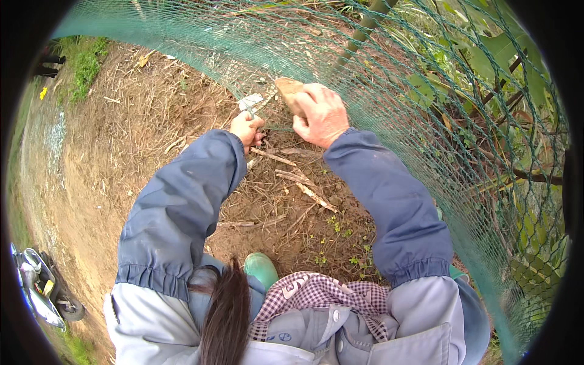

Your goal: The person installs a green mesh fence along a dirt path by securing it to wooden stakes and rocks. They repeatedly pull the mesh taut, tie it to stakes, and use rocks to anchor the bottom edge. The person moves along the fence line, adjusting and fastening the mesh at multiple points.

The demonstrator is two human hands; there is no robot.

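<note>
My right hand [322,114] is closed around a tan, rough-looking stone or block [288,91], raised over the ground just right of my left hand. My left hand [246,129] is pinched on the lower edge of a green mesh net [225,73], low over the soil. A thin pale strip shows just above its fingers; whether they grip that too, I cannot tell. Beside the fingertips lies a flat whitish piece [250,101]. The net stretches across the top and down my right side.
A bamboo-like pole [362,35] stands at the net, with leafy plants [496,58] behind it. Broken sticks [307,190] and dry stalks litter the brown soil. My green boot [261,269] is below. A motor scooter [44,286] is parked at far left.
</note>
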